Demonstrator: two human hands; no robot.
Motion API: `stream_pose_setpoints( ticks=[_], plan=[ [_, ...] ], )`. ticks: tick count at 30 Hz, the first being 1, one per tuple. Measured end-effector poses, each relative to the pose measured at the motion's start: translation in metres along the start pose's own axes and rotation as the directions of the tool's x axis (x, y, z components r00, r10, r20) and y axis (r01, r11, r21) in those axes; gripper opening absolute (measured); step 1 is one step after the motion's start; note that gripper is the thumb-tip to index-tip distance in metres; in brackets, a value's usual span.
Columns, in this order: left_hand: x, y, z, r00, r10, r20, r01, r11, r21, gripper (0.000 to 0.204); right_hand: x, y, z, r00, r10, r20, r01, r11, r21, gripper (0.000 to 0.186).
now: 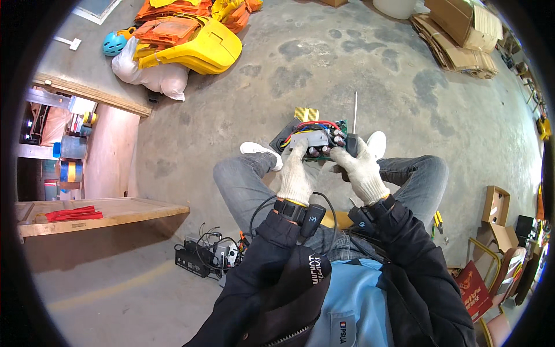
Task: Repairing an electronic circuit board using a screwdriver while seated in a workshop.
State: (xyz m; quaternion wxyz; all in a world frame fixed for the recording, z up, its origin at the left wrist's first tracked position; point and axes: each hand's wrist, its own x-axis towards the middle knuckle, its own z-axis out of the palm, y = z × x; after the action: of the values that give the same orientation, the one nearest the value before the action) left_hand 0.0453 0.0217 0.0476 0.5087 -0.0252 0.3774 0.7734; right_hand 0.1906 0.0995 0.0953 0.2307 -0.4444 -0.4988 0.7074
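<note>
A green circuit board (pixel 341 130) with a grey metal block (pixel 309 139), round capacitors and red, yellow and black wires is held up between my knees. My left hand (pixel 293 178), in a white knit glove, grips its near left side, the thumb lying on the metal block. My right hand (pixel 362 172), gloved likewise, closes around the black handle of a screwdriver (pixel 355 113), whose thin shaft points away from me. The right fingertips are also at the board's near right edge. A black case part (pixel 283 132) and a yellow ribbed piece (pixel 306 114) show just beyond the board.
A black electrical box with cables (pixel 193 260) stands on the floor at left. Yellow-handled pliers (pixel 439 222) lie right of my knee. A wooden shelf (pixel 133 212) bears red strips. Yellow and orange plastic shells (pixel 196 46) are piled far left, flattened cardboard (pixel 454 49) far right.
</note>
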Motion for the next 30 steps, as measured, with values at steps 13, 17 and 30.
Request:
stream_pose_setpoints(
  ticks=[13,17,30],
  plan=[
    [-0.029,0.032,-0.009,0.985,-0.130,-0.113,0.162,0.921,0.356,0.037,0.027,-0.019,-0.057,1.000,-0.009,0.019,0.009,1.000,0.014,0.026],
    [-0.011,0.049,-0.012,0.996,-0.073,-0.045,0.086,0.861,0.501,0.047,0.038,-0.033,-0.078,0.990,0.071,0.118,-0.069,0.997,-0.015,0.026],
    [0.000,0.013,-0.003,0.802,-0.480,0.356,0.055,0.653,0.755,0.103,0.066,-0.033,-0.075,0.897,0.331,0.294,-0.231,0.917,-0.326,0.027]
  ],
)
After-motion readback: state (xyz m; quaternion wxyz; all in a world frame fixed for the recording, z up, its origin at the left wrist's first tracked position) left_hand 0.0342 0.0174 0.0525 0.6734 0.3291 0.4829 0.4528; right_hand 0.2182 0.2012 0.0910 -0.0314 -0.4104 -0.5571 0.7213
